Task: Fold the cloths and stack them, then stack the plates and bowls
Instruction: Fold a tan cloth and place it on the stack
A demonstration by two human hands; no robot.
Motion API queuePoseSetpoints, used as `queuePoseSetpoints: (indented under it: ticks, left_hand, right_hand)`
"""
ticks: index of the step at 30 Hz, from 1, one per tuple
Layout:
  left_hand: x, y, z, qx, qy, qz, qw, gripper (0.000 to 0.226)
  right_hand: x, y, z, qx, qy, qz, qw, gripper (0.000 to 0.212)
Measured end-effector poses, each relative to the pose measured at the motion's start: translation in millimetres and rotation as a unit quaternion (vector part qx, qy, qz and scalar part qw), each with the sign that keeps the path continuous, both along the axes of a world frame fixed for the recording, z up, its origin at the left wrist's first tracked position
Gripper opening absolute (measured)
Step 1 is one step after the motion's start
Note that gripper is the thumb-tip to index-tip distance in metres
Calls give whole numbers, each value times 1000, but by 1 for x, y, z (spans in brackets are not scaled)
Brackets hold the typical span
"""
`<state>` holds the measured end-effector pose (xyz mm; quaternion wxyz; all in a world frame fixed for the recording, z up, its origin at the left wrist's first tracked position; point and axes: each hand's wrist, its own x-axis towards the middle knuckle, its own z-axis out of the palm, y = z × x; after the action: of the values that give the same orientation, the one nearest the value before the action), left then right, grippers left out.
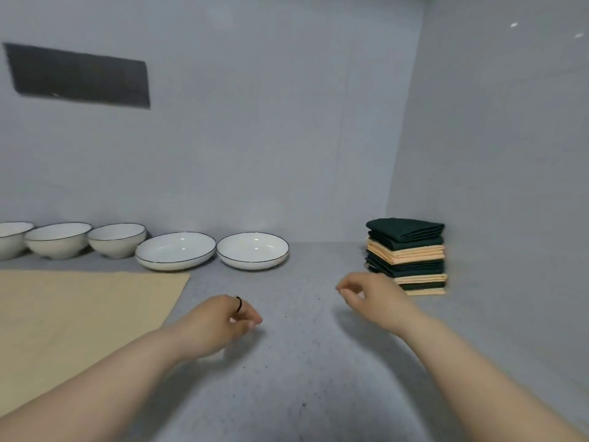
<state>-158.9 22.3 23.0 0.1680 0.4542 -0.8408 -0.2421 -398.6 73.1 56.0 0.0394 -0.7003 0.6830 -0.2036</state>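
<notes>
I am watching both grips, left hand (pixel 220 320) and right hand (pixel 373 295), hovering released: folded green-and-peach cloth stack (pixel 406 256) built; flat peach cloth (pixel 79 314), white black-rimmed ceramic plates (pixel 175 250) and matching bowls (pixel 116 240) pending.

It looked like a bare staging booth: a speckled grey counter (pixel 299 362) boxed by plain grey walls (pixel 255 138) cornering at two o'clock. White dishes (pixel 175 250) lined the back at ten o'clock.
</notes>
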Motion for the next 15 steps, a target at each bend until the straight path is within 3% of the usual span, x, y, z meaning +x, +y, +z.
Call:
queuePoseSetpoints:
  ticks: [7, 9, 15]
  left_hand:
    - [135, 54, -41, 9, -27, 91, 995, 25]
    - [150, 63, -56, -25, -72, 86, 993, 25]
    - [144, 63, -66, -97, -94, 106, 985, 66]
  right_hand:
    - [82, 24, -28, 59, -4, 92, 994, 26]
    - [99, 24, -35, 68, -3, 108, 992, 26]
    - [144, 23, -51, 67, -15, 156, 985, 27]
